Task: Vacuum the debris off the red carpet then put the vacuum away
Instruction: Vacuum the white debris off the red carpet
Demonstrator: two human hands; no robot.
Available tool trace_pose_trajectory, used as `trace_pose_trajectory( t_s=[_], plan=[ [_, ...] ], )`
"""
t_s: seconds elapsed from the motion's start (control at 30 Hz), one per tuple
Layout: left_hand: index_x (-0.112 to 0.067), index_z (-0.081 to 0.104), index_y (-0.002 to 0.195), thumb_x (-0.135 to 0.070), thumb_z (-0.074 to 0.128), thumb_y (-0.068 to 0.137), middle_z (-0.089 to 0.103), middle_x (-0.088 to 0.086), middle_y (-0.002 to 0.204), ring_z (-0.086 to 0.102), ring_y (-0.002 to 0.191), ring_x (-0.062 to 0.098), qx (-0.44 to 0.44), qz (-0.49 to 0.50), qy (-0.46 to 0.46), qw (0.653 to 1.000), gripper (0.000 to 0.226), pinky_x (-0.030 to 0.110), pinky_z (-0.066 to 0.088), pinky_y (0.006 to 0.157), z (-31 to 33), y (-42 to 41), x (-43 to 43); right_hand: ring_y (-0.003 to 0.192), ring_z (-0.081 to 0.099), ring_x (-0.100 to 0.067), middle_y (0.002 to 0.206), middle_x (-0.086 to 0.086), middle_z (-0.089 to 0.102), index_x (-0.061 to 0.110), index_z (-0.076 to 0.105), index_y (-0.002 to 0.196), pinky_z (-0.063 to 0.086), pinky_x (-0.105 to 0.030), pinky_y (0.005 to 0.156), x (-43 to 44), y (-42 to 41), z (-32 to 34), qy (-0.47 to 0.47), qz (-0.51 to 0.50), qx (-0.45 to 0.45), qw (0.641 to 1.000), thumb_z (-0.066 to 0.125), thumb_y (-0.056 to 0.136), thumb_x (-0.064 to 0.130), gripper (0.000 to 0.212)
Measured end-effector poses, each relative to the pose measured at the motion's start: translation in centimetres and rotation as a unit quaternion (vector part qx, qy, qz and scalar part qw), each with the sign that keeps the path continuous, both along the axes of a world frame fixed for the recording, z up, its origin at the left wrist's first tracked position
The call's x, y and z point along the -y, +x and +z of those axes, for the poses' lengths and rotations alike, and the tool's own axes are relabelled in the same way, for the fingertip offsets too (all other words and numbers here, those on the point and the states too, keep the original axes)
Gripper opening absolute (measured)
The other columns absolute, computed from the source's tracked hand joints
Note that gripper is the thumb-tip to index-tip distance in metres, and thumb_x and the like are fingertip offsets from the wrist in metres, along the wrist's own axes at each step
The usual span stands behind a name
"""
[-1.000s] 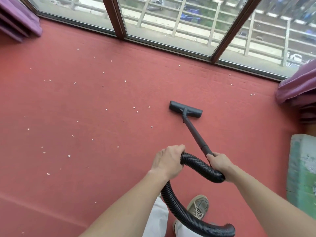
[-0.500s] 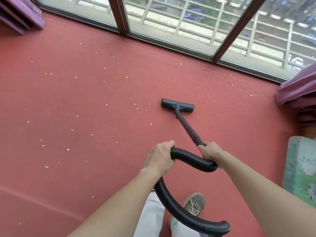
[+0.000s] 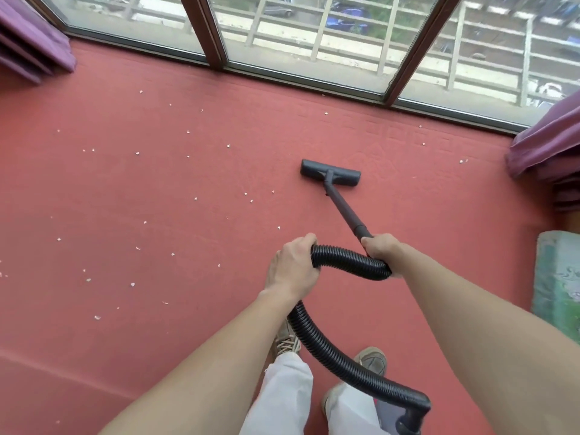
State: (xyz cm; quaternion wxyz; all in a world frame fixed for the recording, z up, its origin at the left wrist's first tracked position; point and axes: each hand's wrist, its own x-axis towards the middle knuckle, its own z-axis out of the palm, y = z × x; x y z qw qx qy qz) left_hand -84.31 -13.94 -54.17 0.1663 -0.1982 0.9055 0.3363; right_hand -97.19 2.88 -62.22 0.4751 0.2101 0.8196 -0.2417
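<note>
A black vacuum floor head (image 3: pixel 330 176) lies flat on the red carpet (image 3: pixel 157 240), joined to a dark wand (image 3: pixel 345 211) that slants back toward me. My right hand (image 3: pixel 381 248) grips the wand's near end where the ribbed black hose (image 3: pixel 348 260) begins. My left hand (image 3: pixel 293 271) holds the hose a little further along its loop. The hose curves down between my legs to the vacuum body (image 3: pixel 405 419) at the bottom edge, mostly out of frame. Small white debris bits (image 3: pixel 196 198) are scattered over the carpet left of the head.
A glass window wall with brown frames (image 3: pixel 216 42) bounds the carpet at the far side. Purple curtains hang at the left (image 3: pixel 34 42) and right (image 3: pixel 546 142). A green patterned cushion (image 3: pixel 558 284) sits at the right edge. My shoes (image 3: pixel 370 361) stand below the hose.
The floor head has slid forward toward the window and slightly left, and both hands followed with the wand and hose. My left foot has come into view.
</note>
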Motion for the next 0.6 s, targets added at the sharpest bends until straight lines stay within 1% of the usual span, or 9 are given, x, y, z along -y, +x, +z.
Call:
trace_pose_trajectory(
  t_s=[0.07, 0.13, 0.23, 0.3, 0.37, 0.4, 0.47, 0.5, 0.6],
  plan=[
    [-0.024, 0.048, 0.088, -0.012, 0.06, 0.085, 0.056, -0.006, 0.08, 0.058, 0.076, 0.028, 0.03, -0.036, 0.006, 0.999, 0.017, 0.035, 0.046, 0.065, -0.1, 0.5, -0.3, 0.084, 0.065, -0.033, 0.097, -0.015, 0.065, 0.012, 0.06, 0.119, 0.053, -0.037, 0.07, -1.8, 2.8, 0.9, 0.007, 0.038, 0.011, 0.999, 0.042, 0.093, 0.026, 0.035],
    [-0.025, 0.047, 0.088, -0.014, 0.058, 0.084, 0.06, -0.005, 0.086, 0.062, 0.083, 0.029, 0.052, -0.096, 0.013, 0.994, 0.017, 0.034, 0.046, 0.067, 0.0, 1.2, -1.3, 0.091, 0.065, -0.034, 0.097, -0.013, 0.068, 0.017, 0.062, 0.12, 0.052, -0.037, 0.078, -4.3, 6.1, 1.4, 0.012, 0.073, 0.016, 0.997, 0.041, 0.093, 0.03, 0.036],
    [-0.026, 0.048, 0.09, -0.012, 0.058, 0.084, 0.062, -0.003, 0.093, 0.063, 0.089, 0.029, 0.051, -0.166, 0.028, 0.984, 0.019, 0.035, 0.046, 0.073, 0.2, 1.3, -3.1, 0.09, 0.065, -0.032, 0.094, -0.01, 0.07, 0.023, 0.062, 0.124, 0.049, -0.034, 0.077, -7.2, 8.5, 1.4, 0.041, 0.058, 0.008, 0.997, 0.041, 0.095, 0.036, 0.038],
    [-0.025, 0.05, 0.093, -0.01, 0.058, 0.085, 0.062, -0.002, 0.094, 0.063, 0.089, 0.03, 0.042, -0.161, 0.03, 0.986, 0.018, 0.037, 0.048, 0.075, -0.1, 0.8, -3.3, 0.09, 0.063, -0.032, 0.094, -0.01, 0.068, 0.021, 0.061, 0.125, 0.048, -0.033, 0.076, -7.3, 7.9, 0.9, 0.063, 0.026, -0.012, 0.998, 0.041, 0.097, 0.036, 0.038],
    [-0.024, 0.049, 0.092, -0.009, 0.056, 0.086, 0.06, -0.001, 0.091, 0.062, 0.084, 0.03, 0.029, -0.129, 0.019, 0.991, 0.017, 0.037, 0.046, 0.07, -0.4, 0.1, -2.8, 0.087, 0.06, -0.032, 0.094, -0.012, 0.064, 0.013, 0.061, 0.122, 0.05, -0.035, 0.075, -6.2, 6.4, 0.6, 0.063, -0.032, -0.028, 0.997, 0.041, 0.099, 0.033, 0.037],
    [-0.023, 0.048, 0.091, -0.009, 0.056, 0.087, 0.059, -0.001, 0.088, 0.06, 0.08, 0.028, 0.019, -0.111, 0.013, 0.994, 0.017, 0.036, 0.043, 0.067, -0.5, -0.4, -2.3, 0.082, 0.059, -0.031, 0.093, -0.012, 0.061, 0.009, 0.06, 0.118, 0.051, -0.035, 0.068, -5.5, 5.5, 0.5, 0.056, -0.078, -0.024, 0.995, 0.041, 0.099, 0.031, 0.035],
    [-0.023, 0.048, 0.091, -0.008, 0.055, 0.09, 0.056, -0.004, 0.084, 0.055, 0.074, 0.022, 0.003, -0.087, 0.005, 0.996, 0.016, 0.033, 0.039, 0.064, -0.4, -1.6, -1.4, 0.068, 0.057, -0.026, 0.091, -0.011, 0.058, 0.008, 0.058, 0.115, 0.048, -0.028, 0.051, -3.9, 3.6, 1.1, 0.03, -0.166, -0.007, 0.986, 0.044, 0.099, 0.028, 0.029],
    [-0.022, 0.049, 0.091, -0.007, 0.055, 0.091, 0.055, -0.005, 0.083, 0.055, 0.072, 0.019, -0.002, -0.083, 0.0, 0.997, 0.016, 0.031, 0.039, 0.063, -0.2, -2.2, -1.0, 0.065, 0.056, -0.024, 0.091, -0.011, 0.058, 0.008, 0.059, 0.115, 0.047, -0.025, 0.048, -3.4, 2.9, 1.1, 0.024, -0.184, -0.005, 0.983, 0.046, 0.099, 0.028, 0.029],
    [-0.021, 0.048, 0.088, -0.007, 0.055, 0.091, 0.055, -0.005, 0.079, 0.058, 0.071, 0.02, -0.007, -0.096, -0.005, 0.995, 0.016, 0.032, 0.042, 0.06, -0.1, -3.5, -1.0, 0.063, 0.057, -0.024, 0.087, -0.01, 0.058, 0.007, 0.06, 0.117, 0.047, -0.025, 0.05, -3.6, 1.6, 1.2, 0.015, -0.143, 0.002, 0.99, 0.049, 0.097, 0.027, 0.031]
  ],
)
